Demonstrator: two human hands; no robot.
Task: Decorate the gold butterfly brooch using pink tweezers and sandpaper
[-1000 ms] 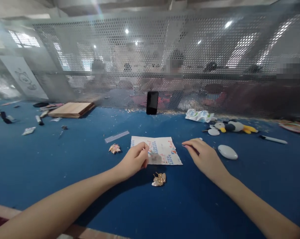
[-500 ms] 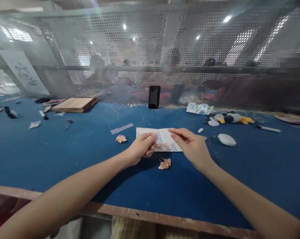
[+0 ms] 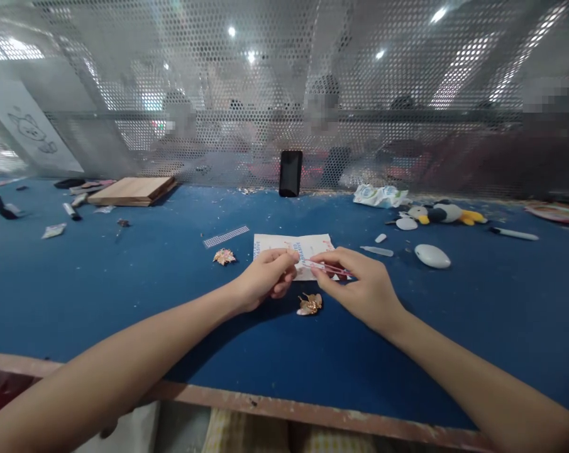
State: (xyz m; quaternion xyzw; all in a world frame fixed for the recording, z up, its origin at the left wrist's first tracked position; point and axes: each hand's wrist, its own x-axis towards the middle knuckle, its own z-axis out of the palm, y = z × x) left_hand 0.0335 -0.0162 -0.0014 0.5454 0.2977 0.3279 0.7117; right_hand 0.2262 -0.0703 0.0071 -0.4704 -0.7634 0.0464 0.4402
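My left hand (image 3: 271,277) is closed in a pinch over the left part of a white paper sheet with blue print (image 3: 270,241); whatever its fingertips hold is too small to make out. Across the sheet, my right hand (image 3: 359,277) is closed around slim pinkish tweezers (image 3: 331,268), whose tips point at the left fingertips. Just below the sheet, on the blue table (image 3: 359,371), lies a gold butterfly-shaped ornament (image 3: 309,304). A second ornament, gold with pink (image 3: 224,256), rests left of the sheet, near a strip of small rhinestones (image 3: 226,236).
A dark phone (image 3: 290,173) leans upright against the perforated metal screen (image 3: 246,138). On the right are a white oval case (image 3: 432,256), a small clear tube (image 3: 377,251), a plush duck (image 3: 447,214), a tissue pack (image 3: 380,196) and a pen (image 3: 515,234). Wooden boards (image 3: 132,190) lie at left.
The tweezers now show in my right hand, which has turned toward the left fingertips. My left hand keeps its pinch. The whole view has shifted slightly.
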